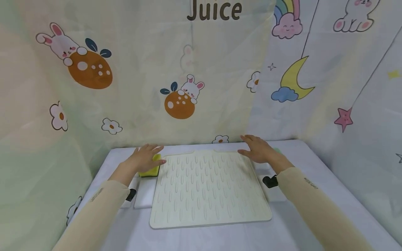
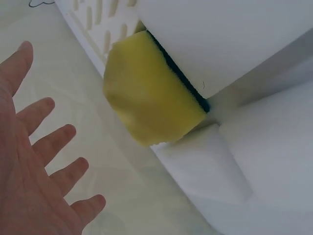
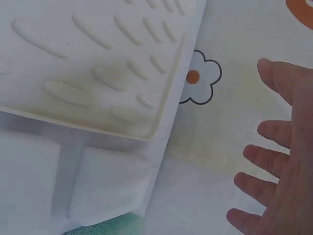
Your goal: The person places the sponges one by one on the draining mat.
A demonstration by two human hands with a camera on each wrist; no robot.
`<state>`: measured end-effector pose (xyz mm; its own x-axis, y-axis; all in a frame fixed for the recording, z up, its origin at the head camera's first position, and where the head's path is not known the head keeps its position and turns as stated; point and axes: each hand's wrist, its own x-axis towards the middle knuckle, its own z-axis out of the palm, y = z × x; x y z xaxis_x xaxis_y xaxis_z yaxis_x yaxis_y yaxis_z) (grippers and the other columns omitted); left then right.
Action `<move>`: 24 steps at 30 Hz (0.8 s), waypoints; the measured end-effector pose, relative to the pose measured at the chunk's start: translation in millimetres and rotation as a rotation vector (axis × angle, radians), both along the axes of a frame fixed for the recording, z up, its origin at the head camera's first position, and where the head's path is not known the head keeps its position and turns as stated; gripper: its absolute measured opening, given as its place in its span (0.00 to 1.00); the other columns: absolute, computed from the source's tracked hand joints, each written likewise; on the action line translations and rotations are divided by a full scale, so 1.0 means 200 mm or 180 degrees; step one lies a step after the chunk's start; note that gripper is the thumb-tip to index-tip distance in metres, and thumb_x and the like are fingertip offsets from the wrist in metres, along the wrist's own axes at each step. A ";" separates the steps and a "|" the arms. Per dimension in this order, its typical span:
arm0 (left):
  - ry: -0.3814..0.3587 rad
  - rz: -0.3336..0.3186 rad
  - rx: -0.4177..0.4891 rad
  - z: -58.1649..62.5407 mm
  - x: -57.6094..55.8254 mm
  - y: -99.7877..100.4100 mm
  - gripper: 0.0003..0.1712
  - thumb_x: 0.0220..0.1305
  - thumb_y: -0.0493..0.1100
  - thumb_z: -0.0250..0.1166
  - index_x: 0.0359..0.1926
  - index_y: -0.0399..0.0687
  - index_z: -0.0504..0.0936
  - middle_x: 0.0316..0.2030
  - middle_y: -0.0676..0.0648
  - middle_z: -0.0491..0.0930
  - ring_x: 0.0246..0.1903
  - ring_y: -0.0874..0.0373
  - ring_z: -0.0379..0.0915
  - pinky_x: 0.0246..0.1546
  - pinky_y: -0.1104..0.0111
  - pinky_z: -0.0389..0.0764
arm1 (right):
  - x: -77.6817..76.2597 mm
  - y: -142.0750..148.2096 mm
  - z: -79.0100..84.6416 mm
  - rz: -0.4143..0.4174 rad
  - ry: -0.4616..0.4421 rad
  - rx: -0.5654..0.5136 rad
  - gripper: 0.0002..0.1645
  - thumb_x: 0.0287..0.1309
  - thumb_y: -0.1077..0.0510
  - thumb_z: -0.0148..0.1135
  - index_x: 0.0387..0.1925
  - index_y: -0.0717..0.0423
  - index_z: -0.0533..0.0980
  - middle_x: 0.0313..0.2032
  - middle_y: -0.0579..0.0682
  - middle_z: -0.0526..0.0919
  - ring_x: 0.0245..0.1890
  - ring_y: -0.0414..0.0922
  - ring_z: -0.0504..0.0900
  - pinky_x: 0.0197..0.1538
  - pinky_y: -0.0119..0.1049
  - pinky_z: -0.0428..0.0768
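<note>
A cream drying mat [image 1: 210, 188] with rows of raised oval ridges lies flat in the middle of the table. My left hand [image 1: 145, 158] is spread above its far left corner, near a yellow sponge [image 2: 151, 90] with a dark green scouring side. In the left wrist view that hand [image 2: 36, 166] has its fingers apart and holds nothing. Over the mat's far right corner is my right hand [image 1: 258, 150], also spread and holding nothing. The right wrist view shows its fingers [image 3: 261, 193] straight and separated, away from the mat's raised rim [image 3: 168, 88].
White block-like things [image 1: 146, 193] stand left of the mat, and more white ones [image 3: 112, 183] to its right. A green textured piece [image 3: 105, 225] shows near the right ones. A white cloth covers the table [image 1: 194, 240]. Printed curtains [image 1: 135, 104] hang behind and at both sides.
</note>
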<state>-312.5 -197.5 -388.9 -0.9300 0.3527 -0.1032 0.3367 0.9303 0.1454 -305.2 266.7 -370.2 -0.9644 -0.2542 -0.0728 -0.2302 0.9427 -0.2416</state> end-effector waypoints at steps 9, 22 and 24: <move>0.0003 -0.0110 0.0121 -0.03 0.05 -0.02 0.41 0.71 0.64 0.62 0.78 0.53 0.66 0.77 0.34 0.61 0.77 0.27 0.48 0.69 0.24 0.50 | 0.03 0.04 -0.01 0.0032 0.0019 0.0015 0.48 0.74 0.38 0.56 0.82 0.56 0.51 0.80 0.66 0.53 0.78 0.70 0.53 0.76 0.69 0.56; 0.0121 -0.0007 0.0380 -0.14 0.14 -0.03 0.42 0.62 0.59 0.73 0.74 0.55 0.73 0.73 0.35 0.68 0.72 0.30 0.61 0.67 0.35 0.69 | 0.09 0.11 -0.06 0.0102 0.0158 -0.0076 0.46 0.72 0.40 0.59 0.80 0.58 0.57 0.78 0.66 0.58 0.77 0.69 0.57 0.74 0.69 0.59; 0.0129 0.0023 0.0391 -0.16 0.14 -0.03 0.42 0.61 0.58 0.74 0.73 0.56 0.73 0.73 0.36 0.68 0.72 0.31 0.62 0.65 0.36 0.71 | 0.09 0.12 -0.06 0.0118 0.0181 -0.0081 0.46 0.73 0.39 0.59 0.80 0.58 0.57 0.78 0.65 0.58 0.77 0.69 0.57 0.74 0.69 0.59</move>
